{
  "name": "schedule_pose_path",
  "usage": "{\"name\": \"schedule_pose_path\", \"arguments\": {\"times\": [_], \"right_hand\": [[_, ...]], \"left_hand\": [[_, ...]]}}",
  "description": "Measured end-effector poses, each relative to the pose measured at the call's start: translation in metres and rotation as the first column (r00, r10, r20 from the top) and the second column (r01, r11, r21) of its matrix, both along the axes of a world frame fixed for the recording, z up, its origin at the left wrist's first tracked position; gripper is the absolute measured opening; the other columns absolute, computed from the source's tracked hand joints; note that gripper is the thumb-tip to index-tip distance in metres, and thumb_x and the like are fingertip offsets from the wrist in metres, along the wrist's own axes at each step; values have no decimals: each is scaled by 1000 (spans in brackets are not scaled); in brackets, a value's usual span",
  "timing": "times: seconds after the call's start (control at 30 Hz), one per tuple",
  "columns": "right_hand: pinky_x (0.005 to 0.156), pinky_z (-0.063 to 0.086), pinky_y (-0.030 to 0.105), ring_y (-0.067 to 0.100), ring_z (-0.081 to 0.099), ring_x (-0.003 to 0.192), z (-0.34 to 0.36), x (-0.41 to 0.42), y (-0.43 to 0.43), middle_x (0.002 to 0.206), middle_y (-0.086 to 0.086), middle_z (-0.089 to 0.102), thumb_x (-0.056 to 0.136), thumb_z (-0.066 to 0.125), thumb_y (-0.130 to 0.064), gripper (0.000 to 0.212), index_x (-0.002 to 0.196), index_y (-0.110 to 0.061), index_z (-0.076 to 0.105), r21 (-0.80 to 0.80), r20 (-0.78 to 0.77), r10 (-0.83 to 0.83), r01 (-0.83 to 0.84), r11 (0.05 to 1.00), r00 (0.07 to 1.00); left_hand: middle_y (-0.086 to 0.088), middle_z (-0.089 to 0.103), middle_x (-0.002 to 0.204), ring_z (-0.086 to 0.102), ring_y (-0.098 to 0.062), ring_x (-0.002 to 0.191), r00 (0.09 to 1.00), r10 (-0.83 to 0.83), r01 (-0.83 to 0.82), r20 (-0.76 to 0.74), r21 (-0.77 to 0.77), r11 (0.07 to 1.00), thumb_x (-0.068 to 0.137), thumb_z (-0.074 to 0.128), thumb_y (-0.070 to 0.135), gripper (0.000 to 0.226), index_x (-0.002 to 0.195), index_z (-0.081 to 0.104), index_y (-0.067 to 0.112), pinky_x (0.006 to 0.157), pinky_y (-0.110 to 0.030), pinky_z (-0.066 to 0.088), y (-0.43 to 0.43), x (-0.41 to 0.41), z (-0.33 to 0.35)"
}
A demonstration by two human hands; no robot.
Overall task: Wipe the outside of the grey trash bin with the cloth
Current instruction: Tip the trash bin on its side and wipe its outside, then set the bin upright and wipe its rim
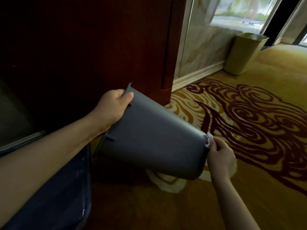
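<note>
While your left hand (114, 105) clamps the rim of the grey bin (149, 140), the bin lies tipped on its side above the patterned carpet (249, 188), just in front of the dark wooden cabinet (93, 47). Your right hand (219, 156) presses a white cloth (209, 138) against the bin's base, fingers closed on it.
</note>
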State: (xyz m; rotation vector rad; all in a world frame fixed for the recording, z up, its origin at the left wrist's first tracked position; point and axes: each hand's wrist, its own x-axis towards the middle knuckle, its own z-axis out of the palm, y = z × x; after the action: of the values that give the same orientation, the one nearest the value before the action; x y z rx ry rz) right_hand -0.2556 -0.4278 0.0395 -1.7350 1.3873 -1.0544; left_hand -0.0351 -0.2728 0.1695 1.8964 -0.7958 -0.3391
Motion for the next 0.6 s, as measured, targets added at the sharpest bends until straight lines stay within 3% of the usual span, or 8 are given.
{"name": "schedule_pose_path", "arguments": {"times": [0.07,0.17,0.3,0.43,0.6], "right_hand": [[66,47,27,13,62,79,-5,-1,-1,86,-6,67,90,54,-28,23,105,-16,67,92,62,50,-55,994,997],[57,44,20,10,61,71,-14,-2,-1,76,-11,61,90,55,-25,19,102,-16,67,155,29,107,-110,982,994],[59,42,18,6,59,74,-18,7,3,81,-8,64,90,55,-23,18,102,-16,67,155,-88,224,-208,966,971],[54,38,13,1,58,65,-3,13,8,76,-12,64,88,57,-23,16,101,-21,67,31,-77,235,-233,972,969],[52,38,16,3,57,60,32,5,10,73,-10,65,89,56,-26,17,99,-20,68,-62,30,253,-251,966,967]], "left_hand": [[-20,69,92,67,-26,80,998,-54,55,33,-6,998,96,42,30,37,97,64,0,67,-34,53,7,-1,2],[-1,73,74,68,-3,64,985,-170,170,5,-35,985,94,47,29,24,86,66,17,51,-15,52,16,-1,3],[24,72,73,68,4,66,935,-343,342,87,28,939,82,64,26,3,84,65,27,51,-7,48,18,-3,6],[7,74,82,69,-1,74,842,-520,492,144,189,850,80,67,26,12,91,70,22,60,-12,53,11,-8,19],[9,66,78,63,0,80,644,-723,603,248,417,680,83,65,21,9,84,65,30,65,-10,47,19,-2,35]]}}
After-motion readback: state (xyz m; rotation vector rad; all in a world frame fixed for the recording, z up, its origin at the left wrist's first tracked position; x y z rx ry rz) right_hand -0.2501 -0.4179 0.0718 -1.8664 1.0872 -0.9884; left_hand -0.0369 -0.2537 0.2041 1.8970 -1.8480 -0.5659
